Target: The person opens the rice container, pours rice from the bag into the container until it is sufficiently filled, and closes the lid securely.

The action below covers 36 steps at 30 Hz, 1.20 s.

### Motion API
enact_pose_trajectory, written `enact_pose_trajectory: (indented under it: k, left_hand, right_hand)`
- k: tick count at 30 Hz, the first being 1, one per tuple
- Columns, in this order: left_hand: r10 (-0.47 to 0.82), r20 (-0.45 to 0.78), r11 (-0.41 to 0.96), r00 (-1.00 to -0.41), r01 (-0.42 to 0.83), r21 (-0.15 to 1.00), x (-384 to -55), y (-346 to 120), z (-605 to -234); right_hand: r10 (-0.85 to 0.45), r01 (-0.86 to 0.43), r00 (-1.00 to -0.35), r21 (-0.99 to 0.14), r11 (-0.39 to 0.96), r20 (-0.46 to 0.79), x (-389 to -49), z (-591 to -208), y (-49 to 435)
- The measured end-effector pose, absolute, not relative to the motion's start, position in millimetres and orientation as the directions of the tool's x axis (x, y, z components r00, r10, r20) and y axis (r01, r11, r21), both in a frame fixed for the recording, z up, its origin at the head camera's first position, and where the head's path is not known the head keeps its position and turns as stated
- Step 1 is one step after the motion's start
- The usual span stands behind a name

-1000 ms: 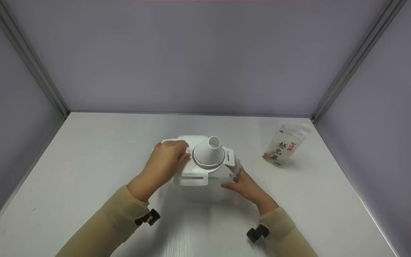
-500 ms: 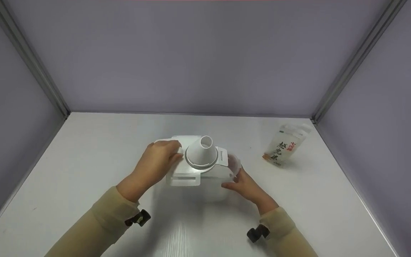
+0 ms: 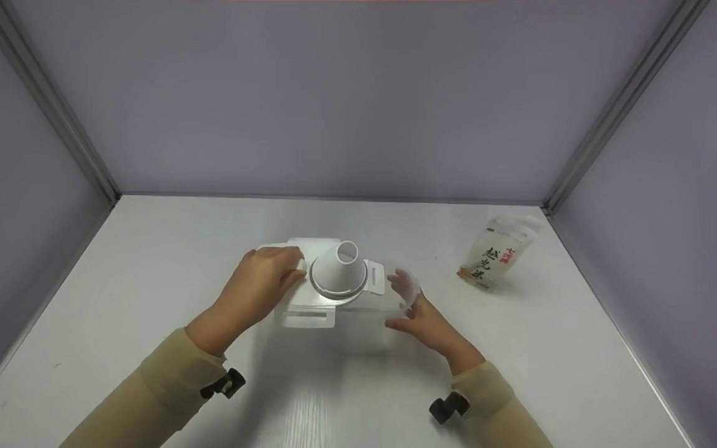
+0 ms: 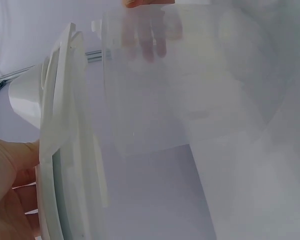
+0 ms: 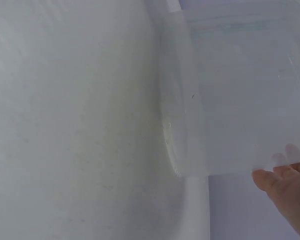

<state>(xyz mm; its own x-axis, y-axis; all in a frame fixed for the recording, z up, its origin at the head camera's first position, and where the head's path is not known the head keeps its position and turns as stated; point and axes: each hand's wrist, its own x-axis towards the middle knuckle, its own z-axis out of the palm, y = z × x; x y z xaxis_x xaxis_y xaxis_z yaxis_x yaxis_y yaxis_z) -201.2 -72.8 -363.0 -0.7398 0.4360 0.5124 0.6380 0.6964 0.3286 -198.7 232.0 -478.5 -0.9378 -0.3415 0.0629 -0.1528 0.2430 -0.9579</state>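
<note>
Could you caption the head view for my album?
Left hand holding a cone-topped white lid, right hand gripping a clear container, a printed bag at right.

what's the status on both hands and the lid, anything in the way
Left hand grips white spouted lid; right hand holds clear container. Lid off, gap showing between them. Printed bag farther right, apparently not in the way.

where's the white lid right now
In the head view, the white lid is just left of centre, gripped by the left hand; the left wrist view shows a gap between it and the clear container.
</note>
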Motion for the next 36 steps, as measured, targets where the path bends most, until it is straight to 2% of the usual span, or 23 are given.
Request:
enact_pose_trajectory:
  k: [11,17,24,36]
  left_hand:
    - [0.411,0.502,0.7,-0.761,0.616,0.361,-199.0,-88.7,-362.6]
    - [0.397,0.485,0.704,-0.78,0.597,0.384,-196.2,-95.7,-362.4]
    - [0.409,0.506,0.694,-0.759,0.619,0.368,-195.2,-103.6,-364.5]
    - [0.398,0.485,0.691,-0.779,0.602,0.4,-190.8,-119.3,-365.8]
  right_hand:
    - [-0.352,-0.154,-0.935,-0.949,0.276,0.049,-197.7,-475.3,234.6]
    - [-0.362,-0.16,-0.931,-0.941,0.297,0.044,-184.4,-452.3,231.4]
    - [-0.361,-0.139,-0.932,-0.953,0.268,0.035,-180.0,-446.9,233.1]
    - [-0.379,-0.15,-0.924,-0.957,0.246,0.048,-178.6,-446.3,234.7]
